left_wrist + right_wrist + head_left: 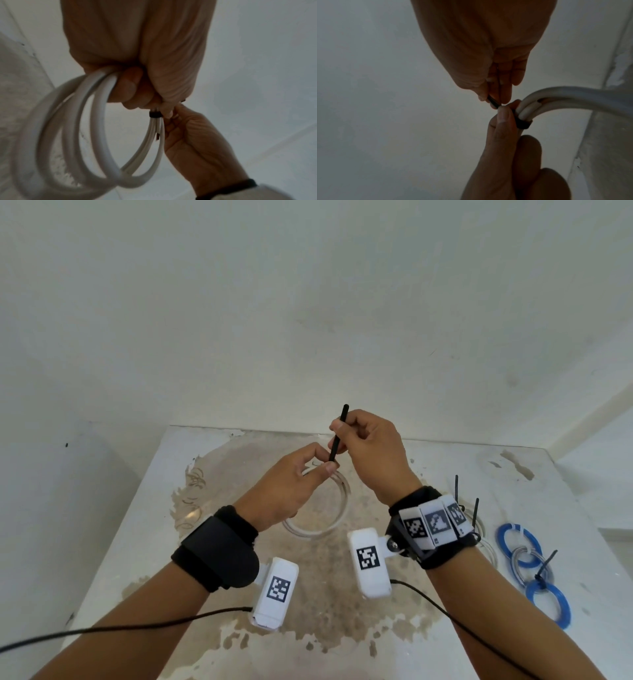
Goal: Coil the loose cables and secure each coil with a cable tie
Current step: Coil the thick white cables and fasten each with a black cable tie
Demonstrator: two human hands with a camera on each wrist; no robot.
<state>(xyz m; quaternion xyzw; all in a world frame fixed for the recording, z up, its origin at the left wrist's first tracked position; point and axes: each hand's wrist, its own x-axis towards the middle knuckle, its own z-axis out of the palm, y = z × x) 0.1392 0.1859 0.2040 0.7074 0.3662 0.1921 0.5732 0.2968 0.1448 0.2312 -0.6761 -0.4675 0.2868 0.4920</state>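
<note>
My left hand (284, 487) pinches the white, springy coiled cable (96, 135) above the stained white bench (394, 645), and my right hand (370, 453) grips the black plastic cable tie (338, 436) by its tail. I judge the coil light but eager to unwind, so it is best held beside the tie. Only the wrist views show the tie's band encircling the strands.

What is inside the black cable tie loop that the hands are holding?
Inside the black cable tie loop sit bundled strands of the white cable coil. The left hand covers part, so the strand count is unclear.
</note>
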